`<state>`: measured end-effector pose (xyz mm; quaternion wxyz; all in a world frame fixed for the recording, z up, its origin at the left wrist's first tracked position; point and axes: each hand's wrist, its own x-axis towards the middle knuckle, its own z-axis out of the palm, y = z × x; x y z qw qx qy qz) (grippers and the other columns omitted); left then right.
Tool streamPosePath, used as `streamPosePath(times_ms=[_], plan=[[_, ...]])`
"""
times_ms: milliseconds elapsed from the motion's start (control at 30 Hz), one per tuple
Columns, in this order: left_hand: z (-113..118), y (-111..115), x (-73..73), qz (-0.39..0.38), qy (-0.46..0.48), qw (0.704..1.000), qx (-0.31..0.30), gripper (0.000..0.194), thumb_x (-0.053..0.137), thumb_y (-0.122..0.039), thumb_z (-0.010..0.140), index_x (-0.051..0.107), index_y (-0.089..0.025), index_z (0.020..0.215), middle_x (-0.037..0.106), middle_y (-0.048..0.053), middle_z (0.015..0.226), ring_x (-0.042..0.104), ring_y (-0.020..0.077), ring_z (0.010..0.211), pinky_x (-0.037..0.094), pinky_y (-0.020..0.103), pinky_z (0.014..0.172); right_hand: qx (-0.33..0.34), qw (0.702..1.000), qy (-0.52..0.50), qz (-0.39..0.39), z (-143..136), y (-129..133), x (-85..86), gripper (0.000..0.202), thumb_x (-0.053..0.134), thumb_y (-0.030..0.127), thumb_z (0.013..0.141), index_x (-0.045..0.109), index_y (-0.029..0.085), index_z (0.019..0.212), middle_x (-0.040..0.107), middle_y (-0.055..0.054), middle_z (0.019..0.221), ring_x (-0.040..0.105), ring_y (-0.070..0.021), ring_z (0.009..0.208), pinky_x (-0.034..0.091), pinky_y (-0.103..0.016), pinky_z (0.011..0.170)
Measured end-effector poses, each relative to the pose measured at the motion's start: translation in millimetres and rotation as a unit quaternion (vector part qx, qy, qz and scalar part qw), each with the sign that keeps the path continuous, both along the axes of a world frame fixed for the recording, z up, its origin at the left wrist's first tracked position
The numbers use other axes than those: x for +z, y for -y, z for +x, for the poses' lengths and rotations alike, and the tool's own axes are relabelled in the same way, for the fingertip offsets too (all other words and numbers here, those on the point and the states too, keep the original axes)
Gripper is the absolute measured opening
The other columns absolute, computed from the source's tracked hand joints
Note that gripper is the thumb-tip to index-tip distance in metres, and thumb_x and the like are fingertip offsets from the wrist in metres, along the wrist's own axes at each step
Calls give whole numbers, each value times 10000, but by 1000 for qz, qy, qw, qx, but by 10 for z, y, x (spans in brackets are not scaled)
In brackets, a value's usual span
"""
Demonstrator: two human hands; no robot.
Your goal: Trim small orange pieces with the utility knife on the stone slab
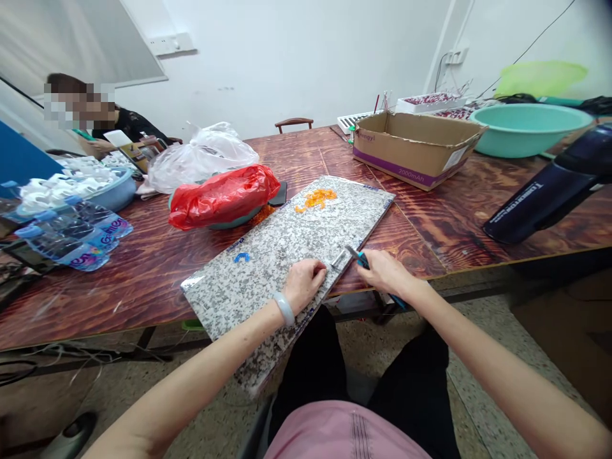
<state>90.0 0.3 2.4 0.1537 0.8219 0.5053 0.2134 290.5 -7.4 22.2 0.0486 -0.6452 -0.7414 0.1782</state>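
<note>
A speckled grey stone-patterned board (287, 236) lies slantwise over the table's front edge. My right hand (382, 274) is wrapped round a tool with blue handles (398, 301), its dark metal tip pointing left over the board's near edge. Close to that tip is a small pale metallic piece (338, 257). My left hand (306, 280), with a pale bangle at the wrist, rests on the board with fingers pinched together; what they hold, if anything, is too small to make out. Small orange pieces (318, 199) lie in a pile at the board's far part, and blue pieces (241, 257) towards its left.
A red plastic bag (224, 196) on a bowl and a white bag (205, 153) stand behind the board. Bottles (71, 236) and a basin of white parts (112, 194) are left; a carton (411, 150), green basin (526, 131) and dark flask (540, 197) right. A person (134, 124) sits far left.
</note>
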Motion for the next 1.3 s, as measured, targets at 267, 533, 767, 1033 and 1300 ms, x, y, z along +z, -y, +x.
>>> streamPosePath(times_ms=[267,533,767,1033,1300], plan=[[97,-40,-4,45,-50,997,-23,184,429,-243,848,593,-176,800,578,29,757,539,138,746,412,246,698,55,995,37,77,50,-488,-52,240,397,362,838,558,191,887,624,-50,812,555,-159,728,276,-220,549],[69,104,95,48,-156,985,-45,221,367,-244,874,583,-199,886,512,45,812,492,146,786,414,245,682,55,992,100,57,212,-631,24,257,396,360,837,576,195,919,627,-67,849,569,-177,767,320,-230,584],[-16,127,58,18,-84,995,-45,259,339,-234,883,561,-200,1012,524,40,811,523,141,789,431,253,725,-5,995,41,87,267,-549,-17,248,412,340,826,579,186,926,620,-65,799,561,-179,737,332,-228,594],[104,18,67,15,-38,999,-20,202,397,-231,858,585,-174,816,550,36,773,537,145,752,427,260,699,20,978,-205,44,166,-315,-182,226,438,257,779,591,164,918,556,19,596,485,-102,522,337,-185,509],[129,-30,26,26,-32,999,-9,177,436,-224,840,595,-176,780,577,33,763,546,148,753,425,265,704,-13,951,-308,-21,80,-281,-217,295,453,253,774,545,136,1029,509,43,545,481,-84,425,367,-171,438]])
